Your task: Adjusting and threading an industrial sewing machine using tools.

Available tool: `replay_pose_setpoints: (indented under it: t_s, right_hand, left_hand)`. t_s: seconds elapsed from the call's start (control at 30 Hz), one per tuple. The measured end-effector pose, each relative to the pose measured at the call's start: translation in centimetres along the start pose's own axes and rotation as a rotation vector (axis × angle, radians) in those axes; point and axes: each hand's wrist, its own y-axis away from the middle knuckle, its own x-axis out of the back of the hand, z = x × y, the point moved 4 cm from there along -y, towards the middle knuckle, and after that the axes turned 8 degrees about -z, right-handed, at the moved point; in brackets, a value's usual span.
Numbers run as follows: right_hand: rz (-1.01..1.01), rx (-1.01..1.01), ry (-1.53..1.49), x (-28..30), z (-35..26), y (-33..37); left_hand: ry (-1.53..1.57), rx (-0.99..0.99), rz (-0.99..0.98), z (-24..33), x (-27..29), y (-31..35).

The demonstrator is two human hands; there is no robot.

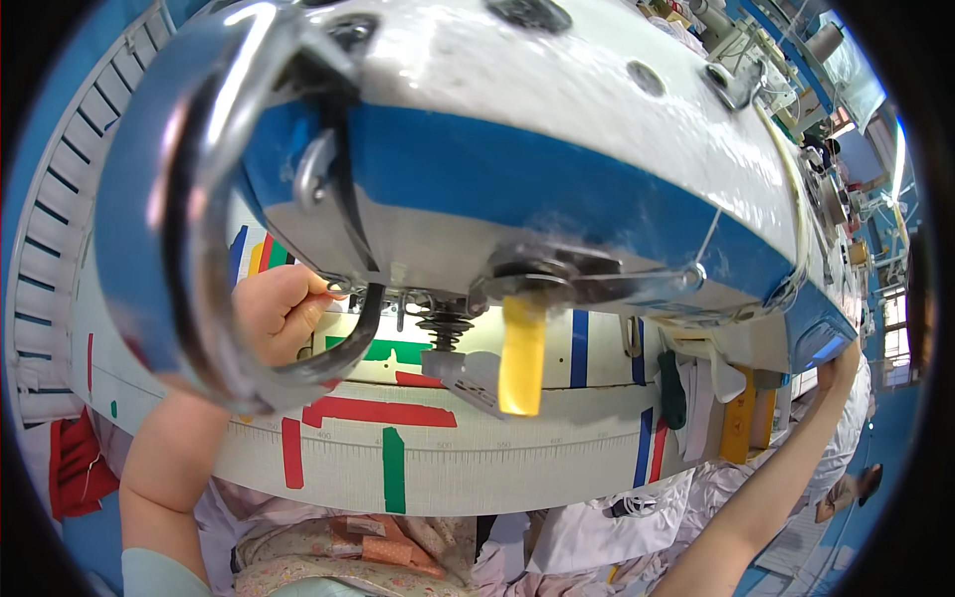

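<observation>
A white and blue sewing machine [557,169] fills the upper middle. A shiny chrome guard [184,239] curves in front at its left end and partly covers my left hand [282,310]. That hand is closed, with finger and thumb pinched beside the machine's underside; anything between them is too small to make out. My right arm stretches to the machine's far right end, where my right hand [841,368] touches the lower blue casing; its fingers are mostly hidden. A yellow strip [522,356] hangs below the machine, right of a black spring [445,326].
The pale table [338,468] has a printed ruler scale and red, green and blue tape strips. A dark green handle [671,388] stands near a yellow box [737,426] at the right. White cloth [597,532] lies below the table's front edge. A white slatted rack [50,229] stands left.
</observation>
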Motion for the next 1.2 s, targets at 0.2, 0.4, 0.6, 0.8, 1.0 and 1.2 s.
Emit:
replay_pose_setpoints:
  t_s: [0.2, 0.4, 0.6, 0.8, 1.0, 1.2]
  right_hand:
    - [0.032, -0.188, 0.032, -3.6, -4.6, -1.8]
    - [0.132, -0.275, 0.077, -6.3, -6.2, -2.8]
    - [0.133, -0.242, 0.195, -8.0, -6.7, -2.5]
    - [0.135, -0.222, 0.327, -9.2, -7.4, -1.9]
    - [0.078, -0.108, 0.292, -10.5, -5.9, -0.8]
    - [1.007, -0.753, -0.148, -10.8, -7.5, -3.7]
  left_hand:
    - [-0.184, -0.089, 0.081, 1.0, -0.1, 0.0]
    - [0.029, 0.040, 0.043, 1.0, 0.2, 0.5]
    - [-0.012, 0.073, -0.014, -4.6, 0.2, 1.7]
    - [0.053, 0.370, -0.082, -3.2, 0.8, 1.6]
    - [0.330, 0.127, 0.050, -4.0, 0.4, 2.1]
    - [0.415, 0.060, 0.003, -5.2, 0.3, 2.1]
